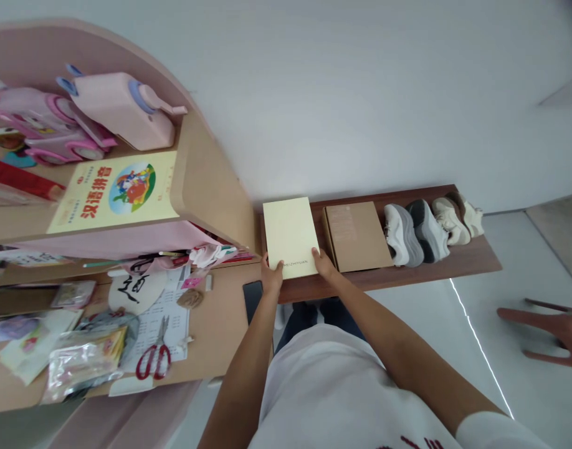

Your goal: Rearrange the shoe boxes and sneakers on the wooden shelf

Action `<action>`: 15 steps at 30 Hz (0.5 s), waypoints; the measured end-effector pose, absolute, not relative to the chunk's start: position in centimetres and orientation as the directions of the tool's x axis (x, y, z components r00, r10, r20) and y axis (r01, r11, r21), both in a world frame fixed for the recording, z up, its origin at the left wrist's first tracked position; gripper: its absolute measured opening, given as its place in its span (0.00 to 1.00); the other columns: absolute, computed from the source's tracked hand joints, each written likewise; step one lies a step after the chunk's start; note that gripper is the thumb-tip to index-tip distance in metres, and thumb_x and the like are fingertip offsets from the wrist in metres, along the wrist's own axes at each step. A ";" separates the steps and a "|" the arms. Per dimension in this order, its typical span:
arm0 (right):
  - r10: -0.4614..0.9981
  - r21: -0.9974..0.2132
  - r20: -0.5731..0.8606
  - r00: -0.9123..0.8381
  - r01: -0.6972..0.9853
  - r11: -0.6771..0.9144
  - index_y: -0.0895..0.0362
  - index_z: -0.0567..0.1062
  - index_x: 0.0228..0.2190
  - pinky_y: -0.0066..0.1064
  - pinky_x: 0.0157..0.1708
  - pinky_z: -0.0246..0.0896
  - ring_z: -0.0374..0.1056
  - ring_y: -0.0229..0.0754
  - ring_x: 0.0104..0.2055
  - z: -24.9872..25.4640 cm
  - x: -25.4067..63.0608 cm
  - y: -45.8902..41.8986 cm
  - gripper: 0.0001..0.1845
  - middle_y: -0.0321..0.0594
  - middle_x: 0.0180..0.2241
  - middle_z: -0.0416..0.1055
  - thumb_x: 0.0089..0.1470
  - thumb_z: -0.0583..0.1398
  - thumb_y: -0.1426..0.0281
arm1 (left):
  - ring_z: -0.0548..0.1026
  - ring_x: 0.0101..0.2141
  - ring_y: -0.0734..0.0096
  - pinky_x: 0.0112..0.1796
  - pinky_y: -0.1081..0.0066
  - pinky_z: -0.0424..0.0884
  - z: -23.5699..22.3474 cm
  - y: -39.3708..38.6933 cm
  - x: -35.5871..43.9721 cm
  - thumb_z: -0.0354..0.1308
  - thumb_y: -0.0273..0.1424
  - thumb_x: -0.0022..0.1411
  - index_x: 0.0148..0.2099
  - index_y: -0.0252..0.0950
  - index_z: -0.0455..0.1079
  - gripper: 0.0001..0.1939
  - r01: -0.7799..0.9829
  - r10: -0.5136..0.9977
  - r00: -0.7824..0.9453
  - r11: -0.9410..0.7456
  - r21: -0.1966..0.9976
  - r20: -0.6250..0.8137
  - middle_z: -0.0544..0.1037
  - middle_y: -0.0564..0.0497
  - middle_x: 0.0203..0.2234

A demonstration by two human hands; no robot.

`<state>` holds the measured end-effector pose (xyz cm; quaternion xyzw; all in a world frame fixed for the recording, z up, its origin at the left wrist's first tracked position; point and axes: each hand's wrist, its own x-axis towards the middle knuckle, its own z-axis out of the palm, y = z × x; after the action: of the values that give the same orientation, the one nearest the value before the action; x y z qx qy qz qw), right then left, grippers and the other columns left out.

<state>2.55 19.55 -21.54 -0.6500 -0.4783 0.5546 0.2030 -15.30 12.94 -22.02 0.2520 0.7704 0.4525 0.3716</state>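
Observation:
A cream-coloured box [291, 234] with small dark lettering along its near edge is at the left end of a dark wooden bench. My left hand [271, 274] grips its near left corner, thumb on top. At the near right corner my right hand [324, 263] holds it the same way; the fingers underneath are hidden. I cannot tell whether the box rests on the bench or is slightly raised. Just to its right lies a brown cardboard box [359, 237], close to my right hand but not held.
Two pairs of sneakers [410, 234] stand right of the boxes on the bench [473, 255]. Left is a desk [220, 318] with a phone [252, 298], red-handled scissors [155, 358], papers and bags. A shelf above it holds toys and a yellow book [120, 190]. A reddish stool [557, 333] stands right.

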 end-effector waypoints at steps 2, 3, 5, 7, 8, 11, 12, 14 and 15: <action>0.822 -0.728 -0.569 -0.022 0.477 -0.492 0.66 0.65 0.62 0.49 0.63 0.56 0.65 0.56 0.63 -21.2 2.2 19.4 0.32 0.59 0.58 0.70 0.68 0.48 0.55 | 0.75 0.54 0.59 0.57 0.58 0.69 -21.8 13.1 -15.4 0.64 0.29 0.60 0.63 0.37 0.62 0.30 0.072 0.741 -0.577 0.466 0.882 -0.344 0.74 0.39 0.56; 0.813 -0.699 -0.582 -0.001 0.512 -0.500 0.66 0.64 0.62 0.49 0.64 0.55 0.64 0.57 0.64 -21.0 2.1 19.3 0.32 0.60 0.59 0.69 0.68 0.49 0.57 | 0.75 0.55 0.58 0.57 0.57 0.68 -21.6 13.1 -15.5 0.64 0.29 0.60 0.63 0.37 0.62 0.30 0.093 0.744 -0.574 0.475 0.875 -0.343 0.73 0.39 0.57; 0.838 -0.700 -0.545 -0.008 0.555 -0.450 0.68 0.61 0.64 0.50 0.66 0.52 0.60 0.59 0.66 -20.7 2.3 18.8 0.33 0.63 0.62 0.66 0.66 0.51 0.60 | 0.71 0.60 0.54 0.61 0.54 0.64 -21.0 13.2 -15.4 0.64 0.30 0.60 0.64 0.36 0.61 0.31 0.168 0.730 -0.602 0.512 0.842 -0.324 0.70 0.36 0.61; 0.897 -0.761 -0.438 -0.067 0.559 -0.330 0.68 0.60 0.65 0.52 0.68 0.48 0.56 0.59 0.69 -20.4 3.3 18.2 0.35 0.62 0.64 0.63 0.64 0.53 0.60 | 0.62 0.65 0.50 0.65 0.51 0.55 -20.1 13.1 -14.5 0.64 0.31 0.60 0.65 0.34 0.61 0.33 0.274 0.715 -0.658 0.520 0.809 -0.237 0.65 0.33 0.65; 0.923 -0.794 -0.370 -0.103 0.551 -0.257 0.67 0.60 0.65 0.52 0.68 0.47 0.56 0.59 0.69 -20.3 4.3 17.9 0.35 0.60 0.64 0.62 0.63 0.53 0.60 | 0.58 0.67 0.49 0.66 0.50 0.51 -19.7 13.1 -13.6 0.64 0.32 0.60 0.65 0.33 0.61 0.33 0.323 0.720 -0.672 0.494 0.807 -0.172 0.62 0.33 0.66; 0.973 -0.839 -0.176 -0.152 0.539 -0.068 0.62 0.65 0.63 0.51 0.69 0.48 0.58 0.56 0.68 -19.9 8.5 18.1 0.33 0.55 0.63 0.66 0.62 0.52 0.58 | 0.55 0.69 0.54 0.68 0.53 0.49 -18.6 13.0 -9.6 0.59 0.36 0.65 0.67 0.35 0.59 0.31 0.368 0.792 -0.609 0.317 0.874 -0.031 0.60 0.36 0.68; 0.982 -0.835 -0.125 -0.141 0.550 -0.027 0.61 0.67 0.62 0.51 0.69 0.49 0.59 0.56 0.67 -19.7 10.3 18.5 0.32 0.54 0.62 0.67 0.62 0.51 0.58 | 0.58 0.68 0.55 0.67 0.54 0.52 -18.5 13.0 -7.9 0.58 0.37 0.66 0.67 0.37 0.59 0.30 0.334 0.827 -0.561 0.266 0.904 -0.036 0.61 0.37 0.67; 0.995 -0.804 -0.050 -0.091 0.594 0.014 0.62 0.69 0.60 0.52 0.68 0.50 0.58 0.56 0.67 -19.5 13.9 19.6 0.30 0.56 0.62 0.67 0.62 0.50 0.59 | 0.64 0.65 0.57 0.64 0.56 0.58 -18.6 13.4 -4.4 0.56 0.39 0.68 0.67 0.38 0.61 0.29 0.217 0.893 -0.432 0.240 0.946 -0.127 0.65 0.38 0.65; 0.998 -0.781 -0.025 -0.061 0.624 0.018 0.63 0.69 0.59 0.53 0.68 0.49 0.57 0.57 0.68 -19.5 15.5 20.3 0.30 0.56 0.62 0.65 0.62 0.50 0.60 | 0.66 0.64 0.57 0.64 0.56 0.60 -18.9 13.8 -2.8 0.55 0.40 0.68 0.67 0.37 0.61 0.28 0.159 0.913 -0.361 0.262 0.952 -0.191 0.66 0.38 0.65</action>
<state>15.53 20.25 -19.47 -0.6214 -0.6524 0.3237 0.2888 -2.84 13.77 -18.90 0.3927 0.6825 0.4634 0.4064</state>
